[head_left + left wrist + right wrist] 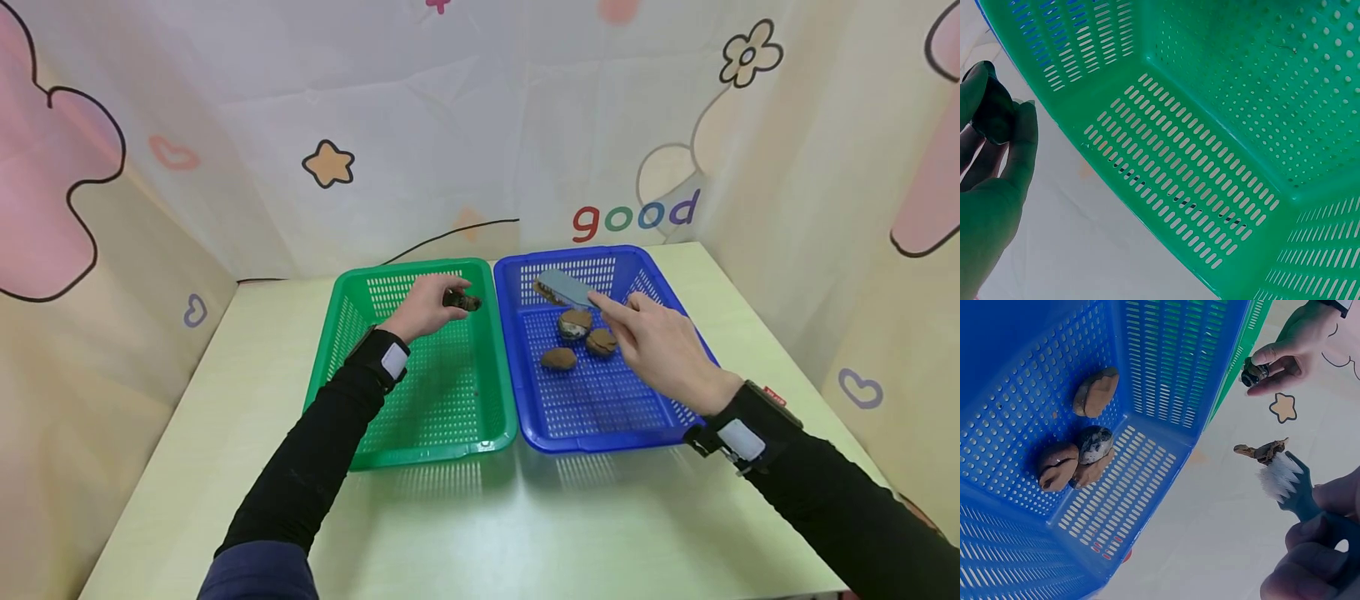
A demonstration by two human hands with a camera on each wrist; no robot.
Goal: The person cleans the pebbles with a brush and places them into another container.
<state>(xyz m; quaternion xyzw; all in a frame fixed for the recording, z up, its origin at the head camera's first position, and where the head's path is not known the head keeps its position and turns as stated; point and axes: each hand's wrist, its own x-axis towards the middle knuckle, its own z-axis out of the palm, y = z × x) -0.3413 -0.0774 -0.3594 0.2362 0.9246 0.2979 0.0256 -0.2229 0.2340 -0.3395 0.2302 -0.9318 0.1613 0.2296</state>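
- Above the green basket (420, 408), towards its far right corner, the left grip (429, 307) pinches a dark stone (461, 300) between thumb and fingers. Such a light hold probably leaves much of its surface exposed.
- Over the far part of the blue basket (600, 417), the right grip (660, 346) is curled round the handle of a brush (566, 287). The index finger reaches forward along it, likely for steadier control.
- The brush turns its grey back to the head camera; its white bristles (1280, 478) show in the right wrist view. At their tips sits a brown clump (1265, 452), perhaps clinging there, though what holds it is hard to tell.
- On the blue basket's floor lie a speckled stone (574, 323) capped with brown, a cracked brown lump (601, 342) close beside it, and a smoother brown lump (558, 359) nearer the front. Being grouped there presumably keeps them separate from the dark stone.
- Both baskets stand side by side on the pale worktop (450, 533), a layout that seems to give each grip its own basket within easy reach.
- Behind them hangs a patterned curtain (420, 108) bearing the word "good".
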